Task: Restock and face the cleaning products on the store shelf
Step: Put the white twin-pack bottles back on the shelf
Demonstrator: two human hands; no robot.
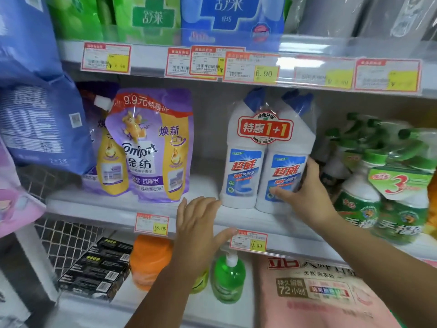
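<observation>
Red-bordered price tags (251,67) with yellow patches run in a row across the upper part of the scene. Above them stand green packs (151,17), a blue pack (231,17) just to their right, and grey plastic-wrapped goods (354,15) at the far right. At the left edge a big blue bag (40,124) sits above a pink pack (14,204), and lower down a white wire mesh panel (68,240) stands behind stacked black boxes (99,268).

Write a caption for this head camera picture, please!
Right hand grips a twin pack of white bottles on the shelf; open left hand hovers beside it.
</observation>
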